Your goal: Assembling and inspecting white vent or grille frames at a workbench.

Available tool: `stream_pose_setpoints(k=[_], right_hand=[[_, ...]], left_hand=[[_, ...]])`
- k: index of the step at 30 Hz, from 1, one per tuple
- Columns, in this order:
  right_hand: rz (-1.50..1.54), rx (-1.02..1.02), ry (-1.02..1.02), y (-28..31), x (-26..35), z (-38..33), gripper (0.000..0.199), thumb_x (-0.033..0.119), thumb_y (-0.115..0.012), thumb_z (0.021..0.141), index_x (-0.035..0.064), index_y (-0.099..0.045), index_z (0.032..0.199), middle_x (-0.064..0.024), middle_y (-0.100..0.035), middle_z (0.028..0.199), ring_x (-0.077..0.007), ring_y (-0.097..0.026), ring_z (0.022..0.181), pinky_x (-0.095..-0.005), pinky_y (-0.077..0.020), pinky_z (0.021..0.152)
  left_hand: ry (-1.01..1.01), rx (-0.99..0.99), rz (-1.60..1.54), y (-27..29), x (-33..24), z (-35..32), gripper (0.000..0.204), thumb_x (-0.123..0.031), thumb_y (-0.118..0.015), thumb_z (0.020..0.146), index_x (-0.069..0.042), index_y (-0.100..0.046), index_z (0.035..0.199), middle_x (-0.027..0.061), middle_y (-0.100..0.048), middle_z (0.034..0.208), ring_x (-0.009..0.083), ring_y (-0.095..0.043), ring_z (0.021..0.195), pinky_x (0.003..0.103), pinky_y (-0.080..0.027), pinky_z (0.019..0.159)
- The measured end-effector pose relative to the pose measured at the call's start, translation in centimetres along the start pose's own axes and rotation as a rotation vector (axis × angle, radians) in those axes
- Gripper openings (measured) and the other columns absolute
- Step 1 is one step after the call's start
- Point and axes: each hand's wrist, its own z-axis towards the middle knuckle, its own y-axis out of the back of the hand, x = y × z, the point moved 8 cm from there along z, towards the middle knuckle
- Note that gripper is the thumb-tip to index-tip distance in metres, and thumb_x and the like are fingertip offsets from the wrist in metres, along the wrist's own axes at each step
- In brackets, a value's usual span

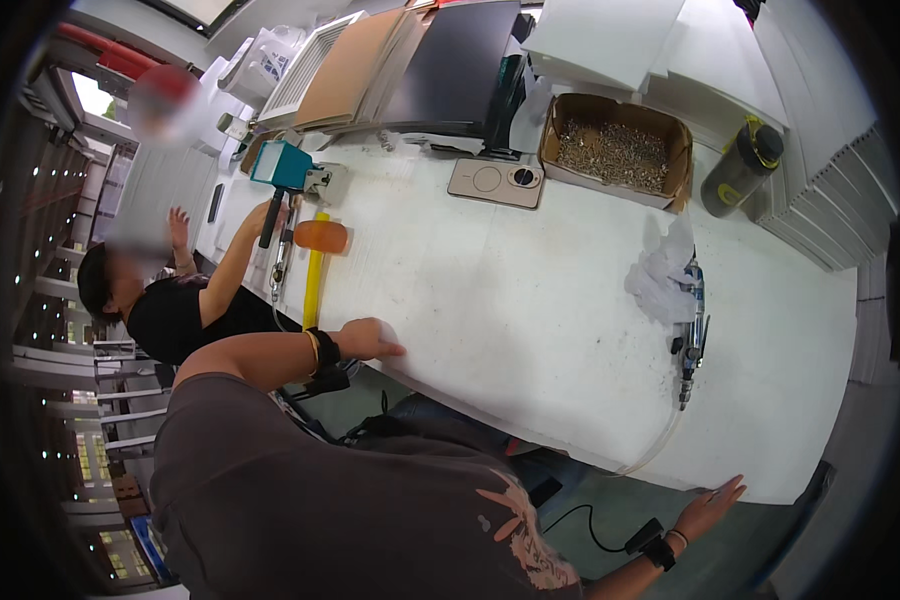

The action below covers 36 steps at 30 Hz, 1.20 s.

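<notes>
My left hand (368,339) rests on the near edge of the white tabletop (490,300), a finger pointing right and nothing seen in its grasp. The yellow handle of a mallet with an orange head (321,237) lies just beyond that wrist. Farther right, my right hand (708,507) touches the table's near edge with its fingers stretched out, holding nothing. A pneumatic screwdriver (692,335) with a clear hose lies on the right part of the table, beside a crumpled translucent plastic bag (662,272).
A cardboard box of small metal fasteners (610,155), a phone (495,183) and a dark bottle (740,168) stand or lie toward the back. White panels (820,190) are stacked right. At left, a co-worker's arm (232,262) reaches toward a teal device with a black handle (281,165).
</notes>
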Motion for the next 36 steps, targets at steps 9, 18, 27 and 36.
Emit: stream_pose_setpoints(k=[9, 18, 27, 36], right_hand=[[0.273, -0.243, 0.027, -1.4, -1.6, -4.0, 0.056, -0.005, -0.04, 0.077, 0.0041, -0.04, 0.133, -0.0204, -0.033, 0.14, -0.0294, -0.03, 0.131, -0.035, -0.0242, 0.106], [1.35, 0.25, -0.701, -19.8, 4.1, -22.2, 0.071, -0.004, -0.06, 0.073, 0.0048, -0.024, 0.134, -0.0163, -0.062, 0.091, -0.0203, -0.06, 0.068, -0.032, -0.0505, 0.061], [1.616, 0.022, -0.775, -21.1, 7.6, -17.3, 0.04, 0.023, -0.055, 0.086, 0.0056, -0.041, 0.118, -0.017, -0.055, 0.103, -0.0286, -0.06, 0.084, -0.0378, -0.0546, 0.063], [1.471, -0.522, -0.382, -13.1, 1.1, -13.2, 0.02, 0.017, -0.063, 0.082, 0.0068, -0.052, 0.069, -0.0034, -0.058, 0.073, -0.0097, -0.056, 0.066, -0.022, -0.047, 0.059]], left_hand=[[-0.241, -0.325, 0.073, 0.9, -0.6, -1.8, 0.066, -0.062, -0.057, 0.074, 0.003, -0.058, 0.081, 0.021, -0.061, 0.078, 0.0351, -0.06, 0.077, 0.039, -0.047, 0.07], [-0.686, -1.012, -0.064, -1.7, 0.0, -3.9, 0.034, -0.029, -0.062, 0.082, -0.006, -0.044, 0.063, 0.0103, -0.048, 0.056, 0.0303, -0.049, 0.054, 0.04, -0.037, 0.05], [-1.022, -1.403, -0.131, -3.6, 0.3, -5.6, 0.029, -0.016, -0.062, 0.079, -0.008, -0.044, 0.058, 0.0064, -0.046, 0.055, 0.0242, -0.047, 0.051, 0.035, -0.036, 0.048], [-1.026, -1.447, -0.107, -3.0, -1.0, -4.9, 0.03, -0.015, -0.059, 0.08, -0.007, -0.043, 0.057, 0.008, -0.044, 0.054, 0.0256, -0.046, 0.051, 0.036, -0.035, 0.048]])
